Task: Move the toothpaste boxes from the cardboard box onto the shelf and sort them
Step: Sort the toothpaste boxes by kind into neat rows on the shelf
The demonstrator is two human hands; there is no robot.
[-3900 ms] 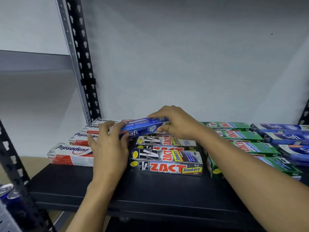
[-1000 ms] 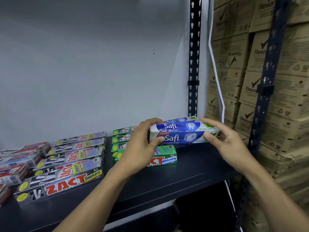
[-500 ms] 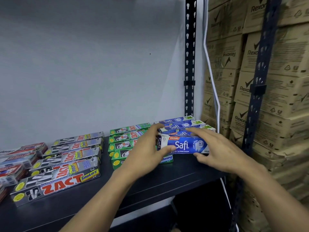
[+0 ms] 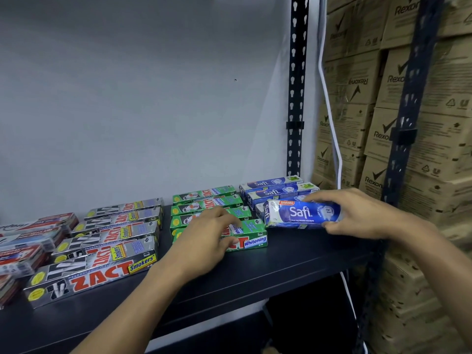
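Note:
A blue Safi toothpaste box [image 4: 301,213] lies at the front of the Safi row [image 4: 275,187], at the right end of the dark shelf [image 4: 293,256]. My right hand [image 4: 357,213] grips its right end, fingers on top and thumb in front. Over the green Zact Whitening boxes [image 4: 252,241], my left hand [image 4: 204,241] has its fingers spread and holds nothing. Silver Zact Smokers boxes [image 4: 97,274] fill the row to the left. Red Pepsodent boxes [image 4: 25,233] sit at the far left. The cardboard box is not in view.
Stacked brown Rexona cartons [image 4: 434,123] stand right of the shelf. Black perforated uprights rise at the back right [image 4: 296,98] and front right [image 4: 408,123]. A white cable [image 4: 329,111] hangs between them. A grey wall backs the shelf.
My left hand has let go of the Safi box and slid left over the green boxes. My right hand keeps the box at the front of the Safi row.

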